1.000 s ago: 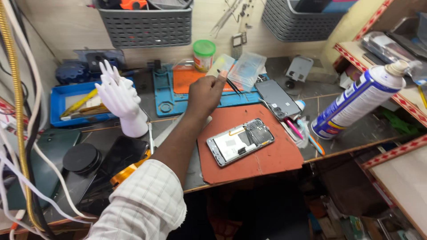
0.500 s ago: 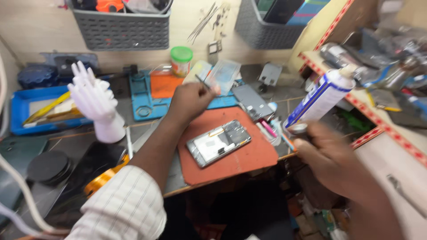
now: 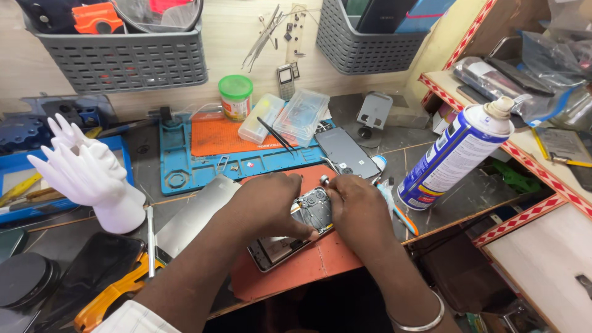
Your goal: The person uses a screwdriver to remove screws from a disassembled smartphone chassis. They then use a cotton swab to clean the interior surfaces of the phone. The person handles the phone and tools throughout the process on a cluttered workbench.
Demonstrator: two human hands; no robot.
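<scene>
1. At the far left a white hand-shaped stand (image 3: 92, 179) sits on the bench, well apart from the work, with a blue tool tray (image 3: 18, 185) behind it.
2. The left hand (image 3: 265, 206) comes in from the lower left, palm down, fingers curled onto the near left part of an opened smartphone (image 3: 293, 237), thumb pressed by the camera module; it grasps the phone.
3. The phone lies flat and slantwise on a red-orange work mat (image 3: 308, 265), back cover off, its top end between the two hands and its lower end poking out beneath the left one.
4. The right hand (image 3: 357, 213), a metal bangle on its wrist, bends down over the phone's upper right corner, fingertips pinched on that edge.
5. Beyond the hands lies a dark phone panel (image 3: 348, 151) beside a blue repair mat (image 3: 185, 166).
6. At the right a blue-and-white spray can (image 3: 456, 154) leans, near but not touching the right hand.
</scene>
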